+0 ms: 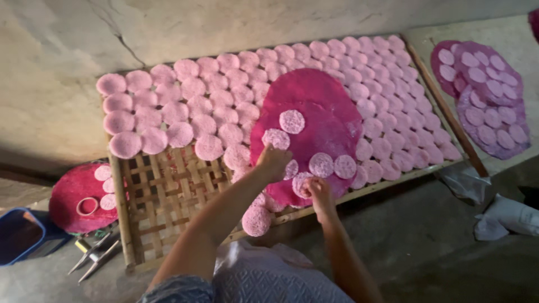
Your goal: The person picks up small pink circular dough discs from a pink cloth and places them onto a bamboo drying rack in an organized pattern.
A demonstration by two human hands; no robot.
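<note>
A large magenta sheet [320,120] lies spread over the middle of a woven bamboo tray [163,196], on top of the rows of small pale pink discs [185,106] that cover most of the tray. Several cut pink rounds [292,121] rest on the sheet itself, well apart from one another towards its top and closer together along its lower edge. The left hand [273,163] sits at the sheet's left edge, its fingers curled down onto a round there; whether they pinch it or only press on it cannot be told. The right hand [318,189] is at the sheet's lower edge, fingers bent and closed on a pale round [300,182] just beside it. One more disc [256,220] lies at the tray's front rim, below the left forearm. The tray's lower left part is bare lattice. On the floor to the left lies another magenta sheet [73,205] with a ring-shaped cutter [87,206] and a few rounds on it, beside a blue tub [19,235] and metal tongs [95,255]. To the right, a board [494,33] carries purple-pink sheets [488,95] dotted with pale rounds, and crumpled plastic bags [505,216] lie on the floor near it.
</note>
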